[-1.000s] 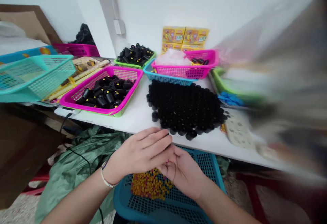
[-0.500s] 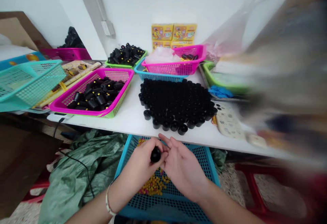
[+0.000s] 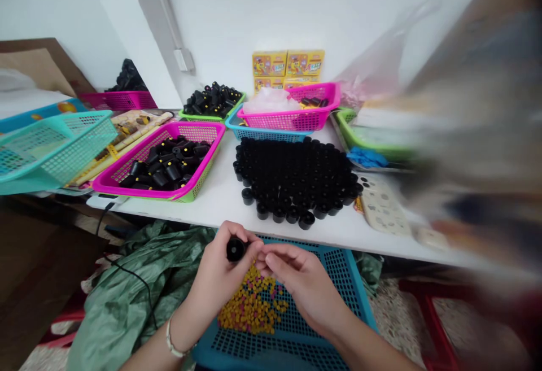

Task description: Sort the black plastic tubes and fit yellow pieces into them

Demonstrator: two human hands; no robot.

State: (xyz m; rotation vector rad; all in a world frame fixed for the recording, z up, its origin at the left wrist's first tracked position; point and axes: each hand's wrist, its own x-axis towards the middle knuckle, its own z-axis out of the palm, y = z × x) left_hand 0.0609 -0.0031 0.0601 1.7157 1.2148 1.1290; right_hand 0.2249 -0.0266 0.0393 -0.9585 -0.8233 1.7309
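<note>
My left hand is wrapped round a small black plastic cylinder, its hollow round end facing me. The fingertips of my right hand are pinched together beside my left thumb and fingers; whatever lies in that pinch is too small to make out. Both hands are over a blue mesh basket below the table edge. Loose yellow and pink bits lie in it under my hands. Just beyond, a dense group of black cylinders stands on the white table.
Left on the table, a pink basket holds black pieces with yellow spots. Behind stand a green basket, another pink basket and yellow boxes. A green plastic sheet lies at left. Someone blurred is at the right.
My left hand has moved left with the black cylinder, showing more of the yellow bits. My right hand's fingers, more outstretched before, are now pinched. The view has shifted slightly.
</note>
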